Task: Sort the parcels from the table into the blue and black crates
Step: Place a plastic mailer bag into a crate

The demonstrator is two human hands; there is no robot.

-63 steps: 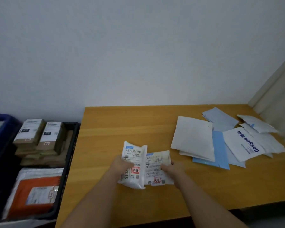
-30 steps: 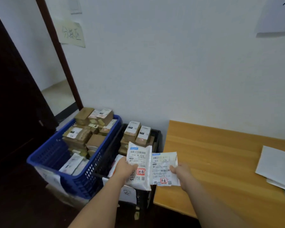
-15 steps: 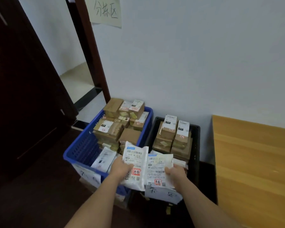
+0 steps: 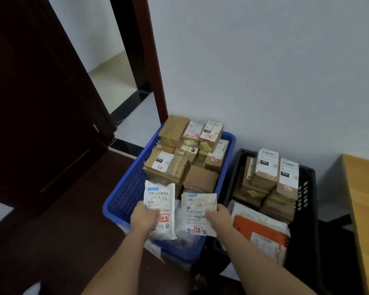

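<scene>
Over the near end of the blue crate (image 4: 124, 201), the left hand (image 4: 144, 218) clamps a white parcel (image 4: 160, 209) and the right hand (image 4: 218, 217) a flat parcel (image 4: 197, 213), the black crate (image 4: 305, 220) just beside, cartons filling its far end.

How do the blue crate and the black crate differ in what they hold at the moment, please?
The blue crate is piled with brown boxes across most of its length; the black crate has boxes only at its far end. The black crate holds a flat orange mailer at its near end; the blue crate shows none. Both sit on the floor against the wall and hold labelled cardboard boxes.
</scene>
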